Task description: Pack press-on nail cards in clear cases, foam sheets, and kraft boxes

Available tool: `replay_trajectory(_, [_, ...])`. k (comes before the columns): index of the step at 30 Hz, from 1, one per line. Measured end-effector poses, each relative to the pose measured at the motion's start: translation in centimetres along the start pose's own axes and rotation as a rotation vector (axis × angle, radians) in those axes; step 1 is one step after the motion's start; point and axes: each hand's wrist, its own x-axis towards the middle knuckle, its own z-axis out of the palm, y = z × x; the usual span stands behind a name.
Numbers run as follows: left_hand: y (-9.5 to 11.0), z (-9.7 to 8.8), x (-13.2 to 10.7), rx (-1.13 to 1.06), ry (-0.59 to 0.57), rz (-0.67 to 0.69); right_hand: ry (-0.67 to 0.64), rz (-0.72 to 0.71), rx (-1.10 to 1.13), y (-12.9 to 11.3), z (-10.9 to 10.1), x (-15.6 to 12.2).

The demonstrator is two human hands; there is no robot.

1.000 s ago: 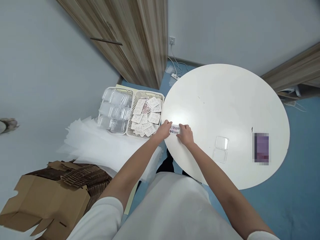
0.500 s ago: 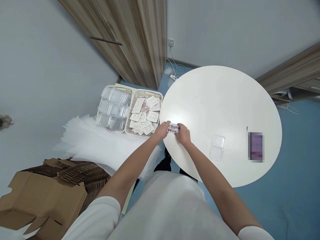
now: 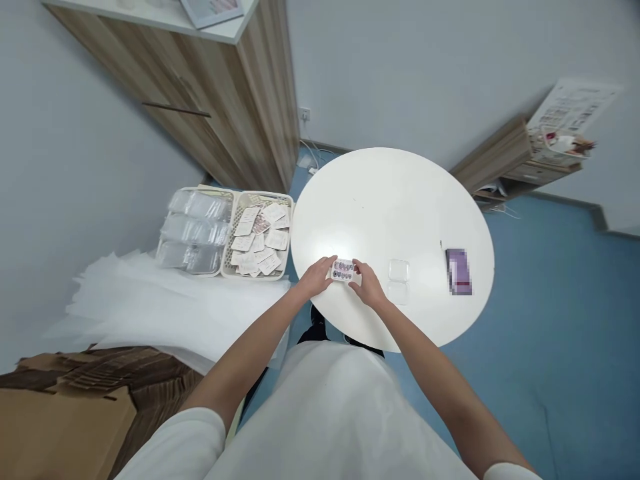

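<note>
A small white card of press-on nails (image 3: 343, 270), with two rows of purple-grey pieces, lies face up between my hands near the round table's left front edge. My left hand (image 3: 319, 275) pinches its left end between thumb and fingers. At the right end, my right hand (image 3: 369, 287) has thumb and fingers closed around the edge. To the right on the table sits an opened clear plastic box (image 3: 399, 281), its two halves laid flat.
The white table (image 3: 400, 193) bears a purple, pixelated item (image 3: 460, 272) at right. Left of it stand a basket of cards (image 3: 287, 270) and a basket of clear boxes (image 3: 163, 245). White sheets (image 3: 175, 307) and folded cardboard (image 3: 60, 427) lie nearer. A wooden cabinet (image 3: 200, 87) stands behind.
The view has swung, so table and baskets appear farther left and more of the cabinet top shows. Both hands still hold the card, whose face now shows more fully.
</note>
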Motion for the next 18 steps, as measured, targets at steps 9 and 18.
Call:
replay_trajectory(9, [6.7, 6.7, -0.1, -0.135, -0.117, 0.124, -0.001, 0.089, 0.022, 5.3, -4.9, -8.6])
replay_trajectory(18, [12.0, 12.6, 0.9, -0.040, -0.129, 0.042, -0.094, 0.055, 0.070, 12.5, -8.2, -12.1])
